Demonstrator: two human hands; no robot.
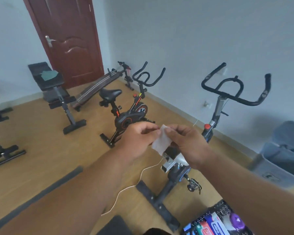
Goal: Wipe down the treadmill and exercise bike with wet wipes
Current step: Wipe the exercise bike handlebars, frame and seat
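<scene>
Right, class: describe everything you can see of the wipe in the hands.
The wipe is a small white sheet, thin and soft-looking, partly folded or crumpled. It hangs in mid-air in front of the nearer bike, pinched at its upper edge by the left hand and right hand. Nothing else touches it.

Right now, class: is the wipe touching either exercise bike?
No. The wipe is held in the air between the left hand and right hand, not pressed to any bike.

This is a home gym room. Two exercise bikes (126,106) (215,133) stand mid-frame on a wood floor (41,150), with a weight bench (54,89) and sit-up board (95,87) near the red door (70,36) at upper left.
</scene>
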